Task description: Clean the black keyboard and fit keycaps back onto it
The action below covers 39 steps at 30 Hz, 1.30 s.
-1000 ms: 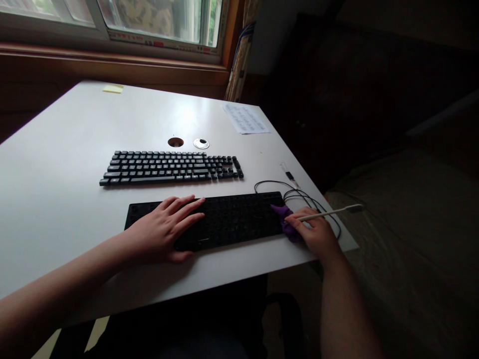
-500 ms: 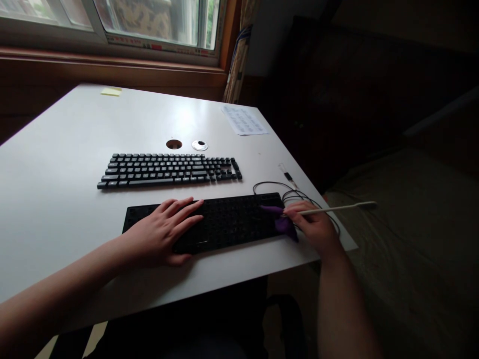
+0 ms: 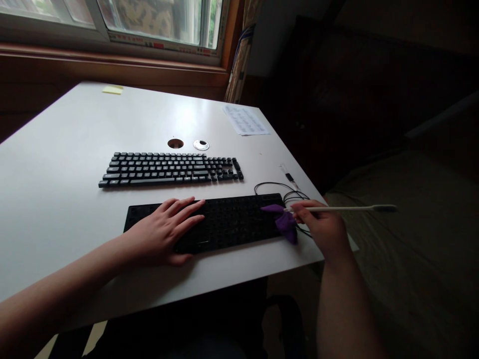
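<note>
My left hand (image 3: 164,230) lies flat on the left part of a black keyboard base (image 3: 239,219), fingers spread. The base appears to have its keycaps off, though its surface is too dark to make out fully. In my right hand (image 3: 318,222), pinched between thumb and fingers, is a white toothbrush (image 3: 348,209) with its dark bristle head pointing right, past the desk edge. At the handle's other end a purple cloth (image 3: 286,227) rests on the right end of the base. Whether the fingers also grip the cloth is hidden.
Beyond the base, dark keycaps (image 3: 168,169) lie in keyboard order on the white desk (image 3: 56,199). A black cable (image 3: 271,183) with a plug (image 3: 290,177) curls at the right. Printed papers (image 3: 246,120), a yellow sticky note (image 3: 113,89) and a cable hole (image 3: 175,143) are farther back.
My right hand has moved a little to the right with the toothbrush, whose bristle head now reaches farther right. The purple cloth stays on the base. My left hand keeps its place.
</note>
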Available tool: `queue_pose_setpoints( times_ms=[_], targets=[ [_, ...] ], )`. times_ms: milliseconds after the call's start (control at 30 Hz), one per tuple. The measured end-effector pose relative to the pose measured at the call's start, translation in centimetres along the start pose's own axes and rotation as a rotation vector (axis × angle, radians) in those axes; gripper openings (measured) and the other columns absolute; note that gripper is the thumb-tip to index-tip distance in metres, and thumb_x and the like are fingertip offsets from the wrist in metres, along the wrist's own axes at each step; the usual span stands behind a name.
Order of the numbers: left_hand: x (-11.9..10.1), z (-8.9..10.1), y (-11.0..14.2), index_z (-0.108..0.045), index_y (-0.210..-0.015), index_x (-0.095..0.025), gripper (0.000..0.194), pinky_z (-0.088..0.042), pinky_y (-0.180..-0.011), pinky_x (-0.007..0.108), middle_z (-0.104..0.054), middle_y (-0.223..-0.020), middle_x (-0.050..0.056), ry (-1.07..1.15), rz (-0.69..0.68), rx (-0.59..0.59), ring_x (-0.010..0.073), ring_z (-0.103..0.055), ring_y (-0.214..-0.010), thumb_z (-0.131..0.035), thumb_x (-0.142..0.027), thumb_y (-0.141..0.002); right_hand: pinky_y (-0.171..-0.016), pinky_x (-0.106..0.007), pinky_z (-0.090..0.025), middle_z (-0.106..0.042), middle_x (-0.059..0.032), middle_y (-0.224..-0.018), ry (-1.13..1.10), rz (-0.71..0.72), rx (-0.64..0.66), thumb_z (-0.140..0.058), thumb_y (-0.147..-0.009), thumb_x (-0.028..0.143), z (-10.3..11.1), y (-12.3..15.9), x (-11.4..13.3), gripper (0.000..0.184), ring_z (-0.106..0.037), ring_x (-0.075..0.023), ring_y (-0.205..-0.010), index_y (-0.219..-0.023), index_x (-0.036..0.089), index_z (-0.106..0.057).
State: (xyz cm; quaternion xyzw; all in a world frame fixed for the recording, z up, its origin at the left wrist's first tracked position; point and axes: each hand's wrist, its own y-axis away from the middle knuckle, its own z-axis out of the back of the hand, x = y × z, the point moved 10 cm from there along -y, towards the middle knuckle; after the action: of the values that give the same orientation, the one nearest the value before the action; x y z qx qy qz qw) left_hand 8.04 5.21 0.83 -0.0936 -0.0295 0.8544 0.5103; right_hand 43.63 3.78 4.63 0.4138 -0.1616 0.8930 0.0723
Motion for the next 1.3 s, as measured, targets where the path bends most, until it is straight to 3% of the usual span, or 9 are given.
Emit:
queue_pose_setpoints(
  times_ms=[167,333,500,667,867,1067,1300],
  targets=[
    [0.0,0.1,0.0,-0.047,-0.15,-0.017,0.08,-0.026,-0.124,0.056,-0.027,-0.168,0.015,0.019,-0.004,-0.029,0.0393,-0.028,-0.153,-0.071,-0.053,-0.082,-0.067,-0.034,-0.053,-0.077,-0.0048,-0.081,0.231,0.052,0.048,-0.067,-0.09,0.051,-2.5,-0.8,1.5,0.028,-0.072,-0.0244,-0.076,-0.091,0.024,-0.075],
    [-0.1,0.2,0.0,-0.047,-0.15,-0.017,0.079,-0.027,-0.123,0.057,-0.028,-0.168,0.016,0.012,-0.005,-0.029,0.0393,-0.03,-0.152,-0.07,-0.052,-0.083,-0.062,-0.034,-0.047,-0.075,-0.0036,-0.071,0.397,0.076,0.087,-0.065,-0.09,0.046,-3.4,-0.9,1.6,0.025,-0.07,-0.0241,-0.068,-0.079,0.024,-0.073],
    [0.0,0.4,0.0,-0.047,-0.15,-0.018,0.08,-0.027,-0.124,0.056,-0.03,-0.167,0.015,0.026,-0.002,-0.041,0.0395,-0.031,-0.152,-0.072,-0.051,-0.081,-0.063,-0.033,-0.047,-0.074,-0.0025,-0.067,0.36,0.018,0.075,-0.065,-0.089,0.045,-3.4,-0.9,0.4,0.025,-0.069,-0.0226,-0.065,-0.077,0.024,-0.071],
    [0.0,0.1,0.1,-0.045,-0.152,-0.018,0.082,-0.026,-0.124,0.057,-0.028,-0.168,0.015,0.022,-0.013,-0.034,0.0394,-0.03,-0.152,-0.071,-0.054,-0.082,-0.066,-0.034,-0.047,-0.075,-0.0043,-0.07,0.334,0.055,-0.009,-0.063,-0.09,0.048,-3.5,-1.5,1.0,0.027,-0.071,-0.0251,-0.071,-0.082,0.023,-0.072],
    [-0.1,0.1,0.0,-0.048,-0.15,-0.016,0.078,-0.025,-0.124,0.055,-0.026,-0.168,0.016,-0.004,-0.001,-0.016,0.0383,-0.028,-0.153,-0.068,-0.052,-0.084,-0.06,-0.032,-0.042,-0.071,-0.0025,-0.062,0.391,0.009,0.115,-0.064,-0.089,0.045,-4.1,-1.6,0.6,0.027,-0.066,-0.0223,-0.061,-0.074,0.023,-0.07],
    [-0.1,0.1,0.1,-0.047,-0.151,-0.017,0.079,-0.025,-0.124,0.056,-0.026,-0.169,0.015,0.002,-0.006,-0.018,0.0387,-0.028,-0.153,-0.069,-0.052,-0.084,-0.065,-0.033,-0.045,-0.074,-0.0039,-0.072,0.353,0.074,0.036,-0.062,-0.09,0.044,-3.9,-1.7,1.3,0.025,-0.069,-0.0237,-0.07,-0.083,0.023,-0.072],
    [0.0,-0.2,0.1,-0.045,-0.152,-0.016,0.08,-0.024,-0.124,0.056,-0.023,-0.17,0.015,-0.023,0.0,0.006,0.0381,-0.026,-0.154,-0.066,-0.055,-0.085,-0.064,-0.032,-0.045,-0.072,-0.0028,-0.068,0.293,0.013,0.093,-0.064,-0.089,0.043,-4.3,-1.9,0.8,0.024,-0.068,-0.0224,-0.067,-0.082,0.022,-0.072]
  ],
)
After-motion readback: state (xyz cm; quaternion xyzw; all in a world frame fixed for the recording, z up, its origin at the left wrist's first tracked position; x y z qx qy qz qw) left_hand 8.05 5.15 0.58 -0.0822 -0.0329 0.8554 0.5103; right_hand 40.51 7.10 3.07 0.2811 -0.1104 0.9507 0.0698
